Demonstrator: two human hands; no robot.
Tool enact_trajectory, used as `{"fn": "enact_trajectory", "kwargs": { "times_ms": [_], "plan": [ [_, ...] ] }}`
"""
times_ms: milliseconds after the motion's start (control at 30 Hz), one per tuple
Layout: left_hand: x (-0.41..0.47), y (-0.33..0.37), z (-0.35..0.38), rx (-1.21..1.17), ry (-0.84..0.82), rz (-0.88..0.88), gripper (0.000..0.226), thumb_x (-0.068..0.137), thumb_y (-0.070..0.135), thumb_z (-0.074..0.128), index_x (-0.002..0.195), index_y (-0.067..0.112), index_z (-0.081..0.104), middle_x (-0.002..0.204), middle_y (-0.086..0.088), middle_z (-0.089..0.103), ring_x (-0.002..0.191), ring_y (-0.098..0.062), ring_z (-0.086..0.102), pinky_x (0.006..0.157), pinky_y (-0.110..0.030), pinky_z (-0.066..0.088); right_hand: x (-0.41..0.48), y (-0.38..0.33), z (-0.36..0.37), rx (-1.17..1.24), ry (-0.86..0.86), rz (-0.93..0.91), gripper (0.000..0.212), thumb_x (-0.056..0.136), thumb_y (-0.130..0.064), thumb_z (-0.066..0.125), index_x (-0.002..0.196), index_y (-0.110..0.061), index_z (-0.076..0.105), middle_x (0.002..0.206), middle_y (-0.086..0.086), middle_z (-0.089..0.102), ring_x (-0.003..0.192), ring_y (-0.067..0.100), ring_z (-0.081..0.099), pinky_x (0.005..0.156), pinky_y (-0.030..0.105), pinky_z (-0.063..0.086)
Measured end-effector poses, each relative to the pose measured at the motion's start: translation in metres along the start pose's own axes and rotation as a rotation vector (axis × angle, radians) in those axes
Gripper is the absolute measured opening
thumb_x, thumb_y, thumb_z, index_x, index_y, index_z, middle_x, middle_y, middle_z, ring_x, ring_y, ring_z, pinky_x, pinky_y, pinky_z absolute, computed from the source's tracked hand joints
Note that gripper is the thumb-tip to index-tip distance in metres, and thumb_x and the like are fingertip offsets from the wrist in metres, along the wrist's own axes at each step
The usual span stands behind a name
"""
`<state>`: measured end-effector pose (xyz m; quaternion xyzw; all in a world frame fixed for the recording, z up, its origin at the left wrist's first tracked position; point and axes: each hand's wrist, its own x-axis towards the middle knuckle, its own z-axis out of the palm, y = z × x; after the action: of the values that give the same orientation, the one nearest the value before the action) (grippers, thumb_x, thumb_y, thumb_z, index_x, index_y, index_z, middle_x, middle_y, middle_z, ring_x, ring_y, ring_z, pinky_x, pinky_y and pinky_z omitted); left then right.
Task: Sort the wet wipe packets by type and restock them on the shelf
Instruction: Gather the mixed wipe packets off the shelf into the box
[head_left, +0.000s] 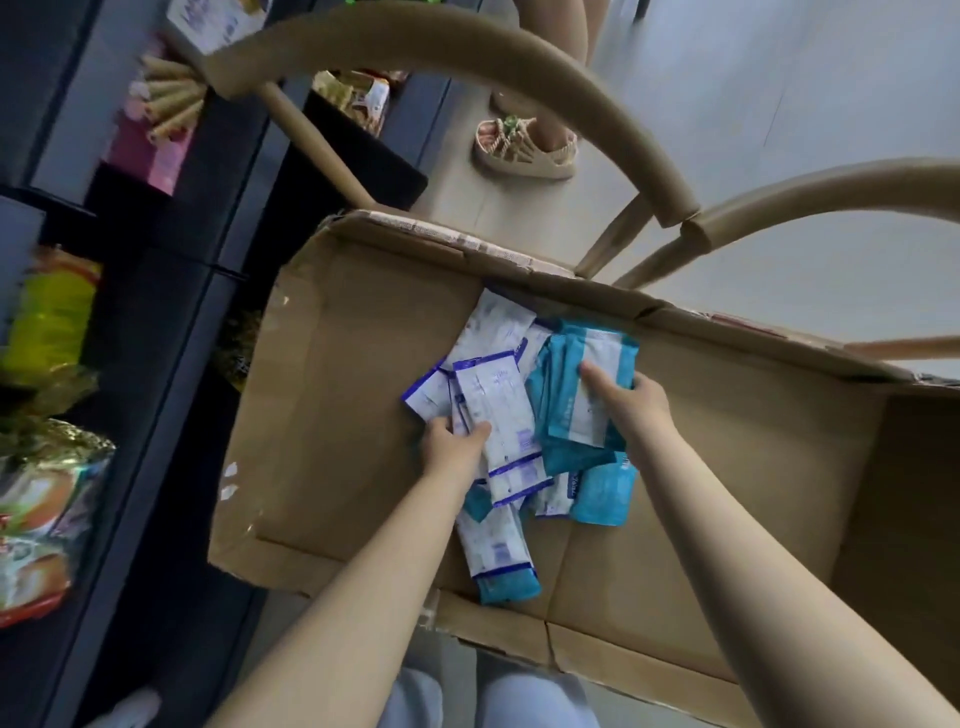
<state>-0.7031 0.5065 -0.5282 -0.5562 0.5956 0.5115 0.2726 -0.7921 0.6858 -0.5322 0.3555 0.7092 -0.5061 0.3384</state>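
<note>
Standing along the left edge, a dark shelf unit (156, 338) holds colourful snack bags (47, 499). Beside it sits an open brown cardboard box (337, 415) with loose wet wipe packets (498, 556) on its floor. The left hand (452, 447) grips several white packets with dark-blue edges (498, 410). Just beside it but apart, the right hand (631, 400) clutches a stack of teal-and-white packets (582, 395).

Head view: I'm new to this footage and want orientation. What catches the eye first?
Two hands in an open cardboard box at centre: the left hand grips blue-edged white packets, the right hand grips teal packets. More loose packets lie beneath, and dark shelves of snacks run down the left edge.
</note>
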Motion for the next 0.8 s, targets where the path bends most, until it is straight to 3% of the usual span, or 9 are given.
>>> {"fn": "enact_trajectory", "kwargs": {
  "times_ms": [133,233,300,367,400,533,600,800],
  "plan": [
    [-0.009,-0.007,-0.02,-0.04,-0.071,0.024,0.045,0.094,0.033,0.063,0.133,0.013,0.049,0.128,-0.002,0.057,0.111,-0.018,0.056,0.09,-0.033,0.047,-0.014,-0.005,0.009,-0.079,0.04,-0.049,0.043,0.092,-0.055,0.059,0.115,-0.019,0.059,0.106,0.0,0.067,0.093,0.022,0.066,0.074,0.037,0.054],
    [-0.022,-0.017,-0.051,-0.08,-0.148,0.033,0.032,0.098,0.039,0.056,0.124,0.022,0.052,0.127,-0.001,0.058,0.109,-0.018,0.056,0.09,-0.031,0.045,-0.035,-0.001,0.017,-0.034,0.075,-0.099,0.038,0.1,-0.049,0.048,0.12,-0.017,0.056,0.107,-0.002,0.065,0.09,0.015,0.065,0.074,0.032,0.052],
    [-0.034,-0.027,-0.081,-0.109,-0.159,0.065,0.025,0.099,0.039,0.053,0.119,0.024,0.052,0.128,-0.002,0.057,0.11,-0.02,0.057,0.094,-0.033,0.046,-0.063,0.001,0.019,-0.105,0.105,-0.171,0.041,0.099,-0.048,0.049,0.127,-0.017,0.052,0.117,-0.001,0.063,0.1,0.017,0.063,0.086,0.034,0.051],
    [-0.048,-0.042,-0.118,-0.141,-0.133,0.119,0.025,0.101,0.039,0.05,0.122,0.025,0.052,0.131,-0.001,0.056,0.113,-0.02,0.056,0.098,-0.035,0.045,-0.094,0.005,0.023,-0.194,0.135,-0.252,0.062,0.095,-0.053,0.051,0.144,-0.015,0.045,0.147,0.004,0.048,0.129,0.024,0.051,0.108,0.042,0.042],
    [-0.055,-0.049,-0.135,-0.151,-0.118,0.14,0.023,0.101,0.039,0.049,0.121,0.027,0.052,0.132,0.0,0.056,0.114,-0.019,0.056,0.1,-0.035,0.045,-0.112,0.004,0.024,-0.192,0.124,-0.266,0.063,0.096,-0.051,0.051,0.147,-0.015,0.043,0.152,0.004,0.043,0.135,0.024,0.045,0.111,0.039,0.039],
    [-0.124,-0.103,-0.237,-0.267,-0.057,0.283,0.021,0.101,0.041,0.049,0.119,0.032,0.055,0.125,0.007,0.06,0.115,-0.017,0.058,0.099,-0.035,0.046,-0.221,0.012,0.058,-0.167,-0.074,-0.453,0.041,0.102,-0.038,0.049,0.135,-0.015,0.055,0.133,0.0,0.055,0.12,0.015,0.05,0.095,0.028,0.037],
    [-0.172,-0.132,-0.288,-0.341,-0.04,0.359,0.027,0.1,0.04,0.05,0.124,0.029,0.056,0.119,0.008,0.062,0.113,-0.017,0.059,0.099,-0.035,0.046,-0.29,0.017,0.081,-0.176,-0.182,-0.567,0.032,0.102,-0.037,0.05,0.127,-0.019,0.057,0.126,-0.003,0.056,0.115,0.013,0.05,0.097,0.029,0.038],
    [-0.338,-0.222,-0.442,-0.464,0.072,0.638,0.035,0.099,0.041,0.051,0.129,0.024,0.057,0.125,0.005,0.064,0.114,-0.019,0.062,0.102,-0.037,0.046,-0.489,0.042,0.157,-0.17,-0.439,-0.805,0.031,0.097,-0.049,0.055,0.12,-0.031,0.06,0.125,-0.006,0.063,0.122,0.017,0.055,0.109,0.042,0.042]
  ]
}}
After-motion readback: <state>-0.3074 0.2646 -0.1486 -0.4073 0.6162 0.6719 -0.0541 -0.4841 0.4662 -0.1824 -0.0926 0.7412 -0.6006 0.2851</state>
